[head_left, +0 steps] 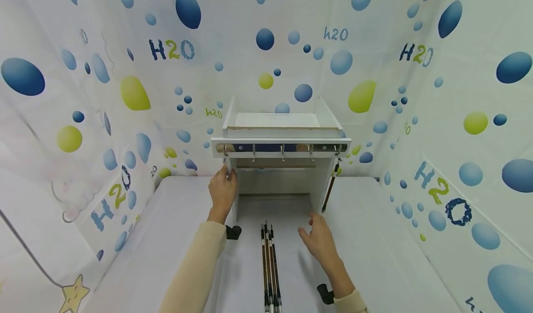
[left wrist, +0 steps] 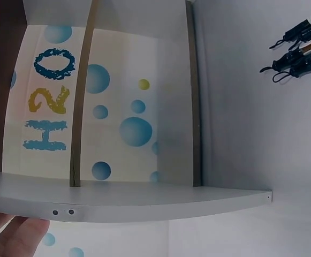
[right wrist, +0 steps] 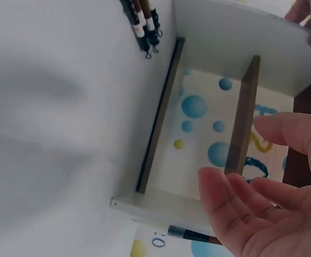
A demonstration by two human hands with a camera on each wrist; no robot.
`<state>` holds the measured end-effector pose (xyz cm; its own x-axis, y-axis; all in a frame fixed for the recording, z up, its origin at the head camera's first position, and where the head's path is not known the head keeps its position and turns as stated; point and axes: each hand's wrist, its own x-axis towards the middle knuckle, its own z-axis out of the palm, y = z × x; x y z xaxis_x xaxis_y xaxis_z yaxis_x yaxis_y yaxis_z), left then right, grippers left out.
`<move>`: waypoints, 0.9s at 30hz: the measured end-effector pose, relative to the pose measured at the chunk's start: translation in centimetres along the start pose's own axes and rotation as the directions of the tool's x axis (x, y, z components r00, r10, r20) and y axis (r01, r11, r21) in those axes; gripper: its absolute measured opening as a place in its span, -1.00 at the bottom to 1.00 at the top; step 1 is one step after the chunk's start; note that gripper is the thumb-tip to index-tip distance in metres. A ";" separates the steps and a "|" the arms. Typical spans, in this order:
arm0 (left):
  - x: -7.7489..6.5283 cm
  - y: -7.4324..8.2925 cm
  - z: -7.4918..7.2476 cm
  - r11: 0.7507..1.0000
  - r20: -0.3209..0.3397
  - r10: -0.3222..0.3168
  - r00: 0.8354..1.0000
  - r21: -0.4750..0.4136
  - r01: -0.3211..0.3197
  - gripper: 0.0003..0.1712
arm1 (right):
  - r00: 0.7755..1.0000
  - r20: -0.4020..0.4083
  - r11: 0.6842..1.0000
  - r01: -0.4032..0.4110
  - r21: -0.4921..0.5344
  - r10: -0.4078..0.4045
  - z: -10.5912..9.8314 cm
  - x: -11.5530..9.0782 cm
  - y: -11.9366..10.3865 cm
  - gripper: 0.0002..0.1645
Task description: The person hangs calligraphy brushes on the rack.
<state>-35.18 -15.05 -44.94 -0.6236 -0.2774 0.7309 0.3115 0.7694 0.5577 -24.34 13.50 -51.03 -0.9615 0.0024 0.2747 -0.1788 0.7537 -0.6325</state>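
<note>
A white rack (head_left: 283, 133) stands on the white table with a row of metal hooks (head_left: 282, 153) along its front rail. My left hand (head_left: 222, 190) grips the edge of its left side panel (left wrist: 144, 206), with fingers on both faces. From the rightmost hook hangs a writing brush (head_left: 330, 190), bristle end down. Just below that brush is my right hand (head_left: 320, 241), fingers loosely bent and holding nothing; in the right wrist view the hand (right wrist: 273, 209) overlaps the brush (right wrist: 190, 234). Several more brushes (head_left: 270, 266) lie side by side on the table between my arms.
The brushes' hanging loops (left wrist: 281, 75) point toward the rack. Below the rail the rack is an open frame with crossbars (right wrist: 243, 115). A white curtain (head_left: 233, 21) printed with bubbles and lettering surrounds the table (head_left: 183, 211) at the back and sides.
</note>
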 end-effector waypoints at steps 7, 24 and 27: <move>0.0 -0.1 -0.1 1.000 0.011 -0.010 1.000 -0.009 0.010 -0.81 | 0.997 0.072 1.000 -0.028 0.010 0.027 1.7 -1.0 0.0 -0.27; 0.1 -0.2 0.3 0.998 -0.042 0.059 0.997 -0.007 -0.059 -0.90 | 0.974 0.219 0.997 -0.069 0.027 0.062 5.4 -3.8 -0.7 -0.21; 0.1 -0.2 0.3 0.998 -0.043 0.055 0.998 -0.002 -0.055 -0.90 | 0.969 0.239 0.997 -0.072 0.026 0.063 5.9 -4.2 -0.8 -0.20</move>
<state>-35.46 -15.06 -45.09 -0.5741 -0.2587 0.7768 0.3473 0.7822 0.5172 -21.36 9.02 -55.94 -0.9928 -0.1067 0.0535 -0.1149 0.7339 -0.6695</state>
